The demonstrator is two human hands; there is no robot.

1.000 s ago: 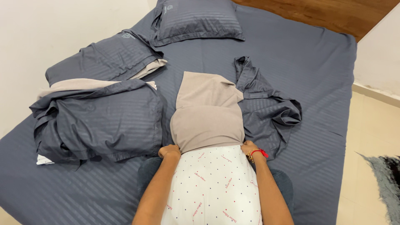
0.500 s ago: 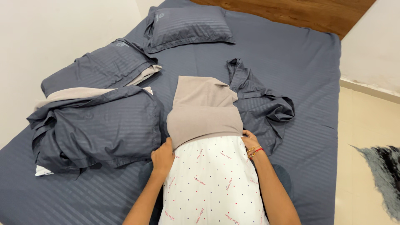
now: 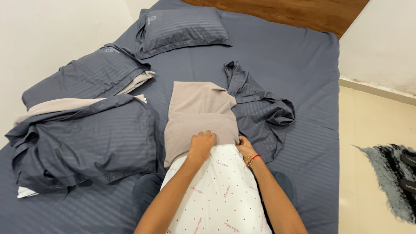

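A white pillow with small red dots [image 3: 219,195] lies between my arms, its far end inside a beige pillowcase [image 3: 197,115]. My left hand [image 3: 201,145] rests fingers down on the pillowcase's open edge, gripping the cloth. At the right corner of that edge, my right hand [image 3: 245,149], with bangles and a red thread on the wrist, pinches the fabric. A loose dark grey striped pillowcase [image 3: 260,110] lies crumpled just right of the beige one.
The bed has a dark grey striped sheet [image 3: 299,65]. A bulky grey-covered pillow [image 3: 86,147] lies at left, two more grey pillows [image 3: 182,28] farther back. A wooden headboard [image 3: 294,11] is at the top. A tiled floor and a grey-black rug [image 3: 385,177] lie right.
My left hand has slid up from the pillow's left side onto the beige pillowcase's edge, nearer the middle. The pillowcase edge sits slightly lower over the dotted pillow.
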